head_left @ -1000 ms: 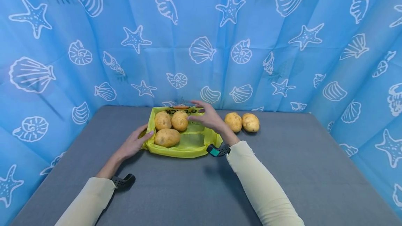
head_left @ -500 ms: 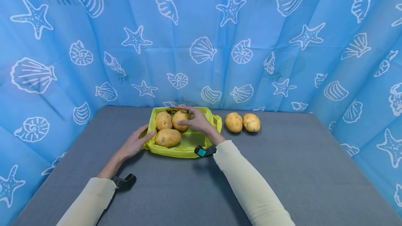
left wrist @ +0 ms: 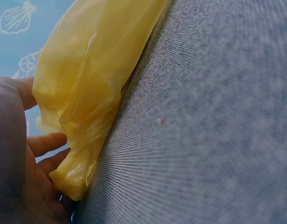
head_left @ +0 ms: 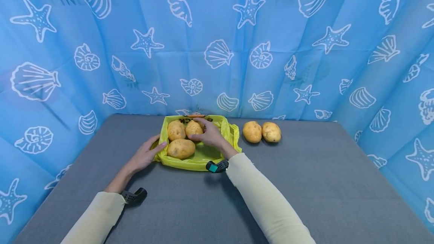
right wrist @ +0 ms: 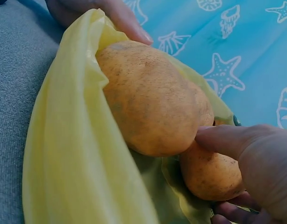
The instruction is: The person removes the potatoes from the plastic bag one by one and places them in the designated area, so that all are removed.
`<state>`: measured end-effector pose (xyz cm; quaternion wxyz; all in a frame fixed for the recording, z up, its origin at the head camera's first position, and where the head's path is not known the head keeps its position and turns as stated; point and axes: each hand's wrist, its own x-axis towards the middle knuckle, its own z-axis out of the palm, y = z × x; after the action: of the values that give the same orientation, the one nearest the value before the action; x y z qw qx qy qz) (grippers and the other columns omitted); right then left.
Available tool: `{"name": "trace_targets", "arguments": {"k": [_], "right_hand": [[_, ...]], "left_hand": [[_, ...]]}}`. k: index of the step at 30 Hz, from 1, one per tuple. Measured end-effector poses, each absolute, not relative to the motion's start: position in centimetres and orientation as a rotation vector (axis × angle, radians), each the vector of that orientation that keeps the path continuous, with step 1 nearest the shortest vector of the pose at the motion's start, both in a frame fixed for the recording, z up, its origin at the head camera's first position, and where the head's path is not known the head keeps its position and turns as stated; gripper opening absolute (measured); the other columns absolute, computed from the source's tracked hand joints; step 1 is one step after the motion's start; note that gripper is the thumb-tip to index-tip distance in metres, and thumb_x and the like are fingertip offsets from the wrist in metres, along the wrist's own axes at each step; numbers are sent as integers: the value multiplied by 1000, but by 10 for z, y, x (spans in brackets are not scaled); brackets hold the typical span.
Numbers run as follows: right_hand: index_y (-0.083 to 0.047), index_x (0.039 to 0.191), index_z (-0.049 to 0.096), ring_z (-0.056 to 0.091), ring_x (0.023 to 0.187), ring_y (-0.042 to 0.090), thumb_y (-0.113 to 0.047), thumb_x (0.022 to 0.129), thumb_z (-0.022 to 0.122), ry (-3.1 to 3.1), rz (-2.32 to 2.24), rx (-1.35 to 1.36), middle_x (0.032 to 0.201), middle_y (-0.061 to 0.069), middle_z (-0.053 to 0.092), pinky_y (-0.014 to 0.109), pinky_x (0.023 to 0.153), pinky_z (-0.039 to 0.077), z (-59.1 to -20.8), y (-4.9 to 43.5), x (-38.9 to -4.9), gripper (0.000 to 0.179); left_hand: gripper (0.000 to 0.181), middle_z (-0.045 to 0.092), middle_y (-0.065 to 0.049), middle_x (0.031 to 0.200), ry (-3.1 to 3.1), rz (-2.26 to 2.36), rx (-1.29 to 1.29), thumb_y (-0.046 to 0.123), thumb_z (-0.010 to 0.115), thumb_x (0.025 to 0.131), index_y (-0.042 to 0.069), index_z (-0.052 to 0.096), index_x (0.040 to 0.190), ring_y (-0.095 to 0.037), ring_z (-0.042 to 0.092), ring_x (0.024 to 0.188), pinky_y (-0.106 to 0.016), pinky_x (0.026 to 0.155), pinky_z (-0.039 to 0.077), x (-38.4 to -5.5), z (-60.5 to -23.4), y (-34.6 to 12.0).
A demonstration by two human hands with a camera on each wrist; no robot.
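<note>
A yellow plastic bag point(head_left: 190, 165) lies spread into a box-like shape near the back of the table, printed on its far side. Three potatoes sit in its left half: a front potato point(head_left: 181, 148), a back-left potato point(head_left: 176, 130) and a back-right potato point(head_left: 194, 128). My right hand point(head_left: 210, 135) reaches in from the right, thumb and fingers around the back-right potato. At the bag's left side, my left hand point(head_left: 145, 156) holds the edge, thumb over the rim and fingers outside, beside a bunched corner point(left wrist: 73, 177).
Two more potatoes, one point(head_left: 252, 131) beside the other point(head_left: 271, 132), rest on the grey table point(head_left: 305, 183) right of the bag. A blue shell-patterned curtain point(head_left: 217, 78) hangs behind the table and along both sides.
My right hand has moved left and down over the bag, and its fingers have come around the back-right potato. The left hand stays at the bag's edge.
</note>
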<state>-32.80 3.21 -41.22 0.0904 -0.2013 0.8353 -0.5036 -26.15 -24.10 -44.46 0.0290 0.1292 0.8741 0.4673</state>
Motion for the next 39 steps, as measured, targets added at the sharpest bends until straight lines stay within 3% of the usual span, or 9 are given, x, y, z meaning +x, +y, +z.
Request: {"name": "trace_targets", "arguments": {"k": [13,22,28,36,39], "right_hand": [[-14,151,49,58,120,30,-18,92,79,2525,-1487,-663,148,11,49,43,90,55,-399,39,-318,66],[-16,150,49,60,118,34,-17,91,79,2459,-1591,-789,148,10,48,41,84,58,-380,56,-305,66],[-15,150,50,54,127,40,-17,90,80,2494,-1594,-867,154,10,44,46,95,54,-371,73,-296,67],[-18,152,49,55,125,33,-19,91,80,2537,-1609,-931,154,5,44,51,96,52,-360,99,-278,68],[-17,151,49,51,131,34,-17,90,80,2544,-1636,-928,153,6,44,53,103,47,-357,109,-273,68]], "left_hand": [[68,25,-30,160,2689,1457,422,38,48,108,-1,27,159,-49,21,147,-68,116,15,-261,-443,-240],[69,25,-31,160,2698,1434,409,41,47,108,-2,26,159,-50,21,147,-69,116,15,-261,-443,-240],[70,25,-32,159,2701,1420,404,41,46,108,-3,26,158,-51,21,146,-69,115,15,-261,-442,-240],[70,25,-33,159,2711,1411,404,42,45,108,-4,26,158,-51,21,146,-70,115,15,-261,-442,-240],[70,26,-33,159,2716,1405,400,42,46,108,-4,26,158,-51,21,146,-70,115,16,-262,-443,-240]]}}
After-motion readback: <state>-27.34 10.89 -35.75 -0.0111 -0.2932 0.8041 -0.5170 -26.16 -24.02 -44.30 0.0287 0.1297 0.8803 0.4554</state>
